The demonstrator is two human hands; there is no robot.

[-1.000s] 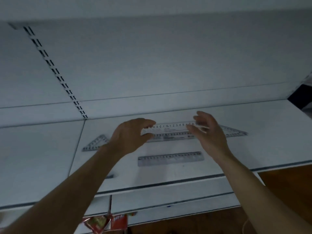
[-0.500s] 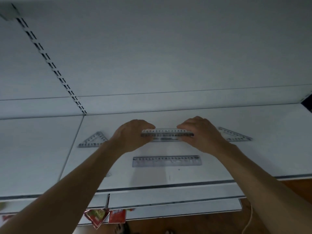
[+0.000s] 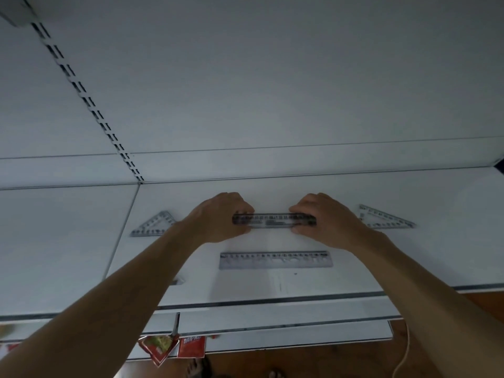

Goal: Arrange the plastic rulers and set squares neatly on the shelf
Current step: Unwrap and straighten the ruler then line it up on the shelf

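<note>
**Pretty much nothing legible here**

The upper ruler (image 3: 274, 221) has a row of numerals along its scale and a line of small print under it, but it's all smeared and I can't make out a single digit. Same with the lower ruler (image 3: 276, 260). The left set square (image 3: 154, 225) and right set square (image 3: 384, 218) only show tick marks. The red packet (image 3: 191, 347) has white characters, also unreadable.

on the shelf (image 3: 409, 268), near ruler (image 3: 276, 260) before far ruler (image 3: 274, 220); left set square (image 3: 155, 226), right set square (image 3: 383, 218) flanking.
</note>
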